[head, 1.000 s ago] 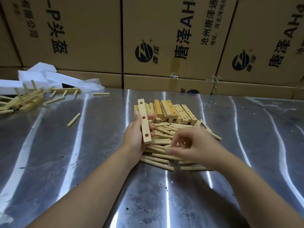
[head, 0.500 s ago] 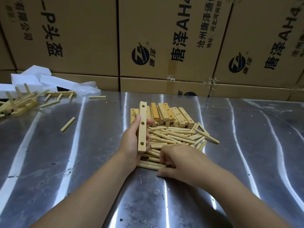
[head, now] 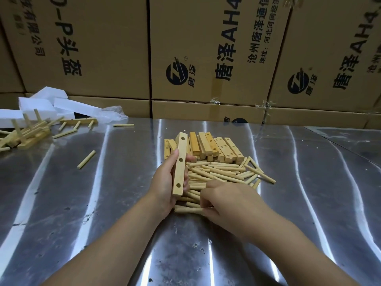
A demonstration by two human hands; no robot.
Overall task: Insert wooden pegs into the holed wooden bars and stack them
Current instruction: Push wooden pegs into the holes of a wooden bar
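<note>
— Where's the work piece?

— Just left of the frame's centre. The left hand (head: 165, 182) grips a pale wooden bar with three round holes (head: 180, 164), held nearly upright, holes facing the camera. The thumb lies along the bar's left edge and the fingers wrap round behind it.

— And the other hand?

— The right hand (head: 226, 201) is at lower centre, knuckles up, on the near edge of a heap of short pale wooden pegs (head: 222, 172). Its fingers are curled under, with the tips against the pegs. I cannot tell whether they have closed on one.

— More bars?

— A row of yellowish holed wooden bars (head: 216, 147) lies side by side just behind the heap, touching it. All of it sits on a shiny steel table (head: 82, 203).

— Anything towards the left?

— A single loose peg (head: 86, 159) lies at centre left, well apart from the heap. At the upper left edge is a cluster of bars with pegs standing in them (head: 26, 131), with white foam blocks (head: 41, 104) behind. Brown cardboard boxes with black printing (head: 206, 48) fill the top of the frame.
</note>
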